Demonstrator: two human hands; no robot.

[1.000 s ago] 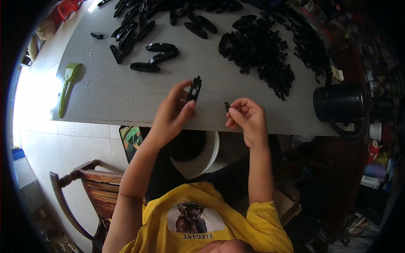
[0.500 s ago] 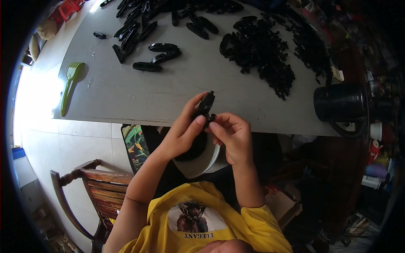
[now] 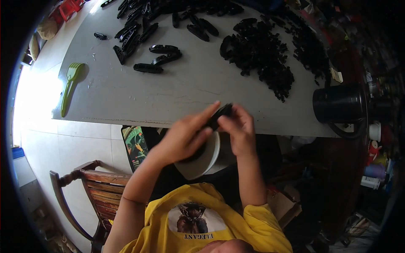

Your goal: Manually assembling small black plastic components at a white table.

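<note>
Over the near edge of the grey table (image 3: 139, 105), both hands are closed around a long black plastic part (image 3: 222, 113). My left hand (image 3: 185, 135) grips its lower left end, with the index finger stretched along it. My right hand (image 3: 241, 130) pinches its upper right end between thumb and fingers. Fingers hide much of the part, and motion blurs it a little. Beneath the hands is a round container with a pale rim (image 3: 217, 152), holding something dark.
Similar black parts (image 3: 148, 68) lie scattered at the far left and back. A heap of small black pieces (image 3: 270, 57) spreads at the far right. A green plastic fork (image 3: 69, 88) lies left, a black mug-like vessel (image 3: 339, 104) right. A wooden chair (image 3: 107, 185) stands lower left.
The black part has shifted right and slightly down and tilts more to the right. My right hand has moved from its lower end to its upper end.
</note>
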